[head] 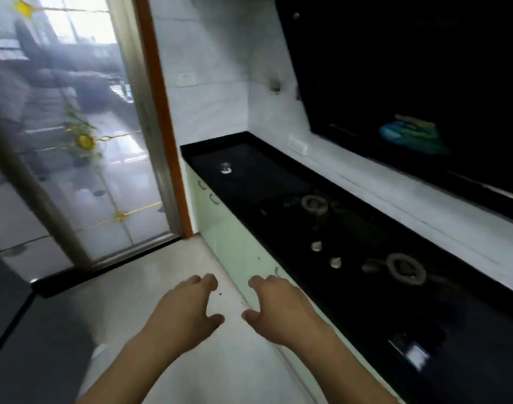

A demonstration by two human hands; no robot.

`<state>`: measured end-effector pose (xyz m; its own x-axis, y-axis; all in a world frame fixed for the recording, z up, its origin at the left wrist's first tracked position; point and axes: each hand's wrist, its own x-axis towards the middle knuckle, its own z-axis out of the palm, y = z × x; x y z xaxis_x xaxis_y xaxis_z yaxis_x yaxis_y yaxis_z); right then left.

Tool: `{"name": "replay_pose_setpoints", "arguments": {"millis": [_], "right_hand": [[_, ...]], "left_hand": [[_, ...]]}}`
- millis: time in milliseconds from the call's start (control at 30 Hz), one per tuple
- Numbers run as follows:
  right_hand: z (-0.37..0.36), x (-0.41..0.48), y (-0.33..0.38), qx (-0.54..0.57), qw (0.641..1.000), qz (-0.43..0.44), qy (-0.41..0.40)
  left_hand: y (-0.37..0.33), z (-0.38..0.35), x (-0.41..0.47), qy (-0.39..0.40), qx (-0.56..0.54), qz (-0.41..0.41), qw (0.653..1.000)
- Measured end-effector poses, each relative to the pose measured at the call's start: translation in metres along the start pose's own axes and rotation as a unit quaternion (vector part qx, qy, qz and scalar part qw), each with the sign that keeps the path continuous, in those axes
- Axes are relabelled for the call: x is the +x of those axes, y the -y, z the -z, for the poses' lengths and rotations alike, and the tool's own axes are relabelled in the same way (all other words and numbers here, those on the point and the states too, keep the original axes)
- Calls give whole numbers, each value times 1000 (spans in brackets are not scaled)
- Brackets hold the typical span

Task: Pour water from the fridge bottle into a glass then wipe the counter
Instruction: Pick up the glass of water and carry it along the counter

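Note:
A black counter (249, 182) runs along the right wall, with a built-in gas hob (366, 243) in it. At the counter's far end stands a small clear glass (225, 168), blurred. My left hand (188, 307) and my right hand (275, 304) hang in front of me over the light floor, to the left of the counter's front edge. Both hold nothing and have the fingers loosely spread and curled. No bottle, fridge or cloth shows in this view.
A glass sliding door (74, 141) with a metal and orange frame fills the left. Pale green cabinet fronts (234, 243) sit under the counter. A dark range hood (409, 83) hangs above the hob. A dark mat (30, 345) lies at the lower left.

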<state>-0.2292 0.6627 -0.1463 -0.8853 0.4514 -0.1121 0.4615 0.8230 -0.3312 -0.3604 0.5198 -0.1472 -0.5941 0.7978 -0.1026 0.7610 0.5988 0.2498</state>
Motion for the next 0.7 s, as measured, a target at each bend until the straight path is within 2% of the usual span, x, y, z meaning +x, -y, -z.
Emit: {"name": "replay_pose_setpoints", "arguments": {"millis": [233, 400, 567, 700], "right_hand": [[26, -76, -138, 24, 986, -157, -46], [29, -131, -205, 79, 955, -280, -67], [36, -182, -250, 105, 896, -419, -101], [36, -224, -275, 67, 839, -529, -108]], "left_hand": [[-147, -43, 60, 74, 20, -147, 986], [-225, -74, 87, 117, 12, -250, 961], [-307, -105, 112, 147, 2, -369, 918], [-373, -135, 117, 156, 94, -486, 855]]}}
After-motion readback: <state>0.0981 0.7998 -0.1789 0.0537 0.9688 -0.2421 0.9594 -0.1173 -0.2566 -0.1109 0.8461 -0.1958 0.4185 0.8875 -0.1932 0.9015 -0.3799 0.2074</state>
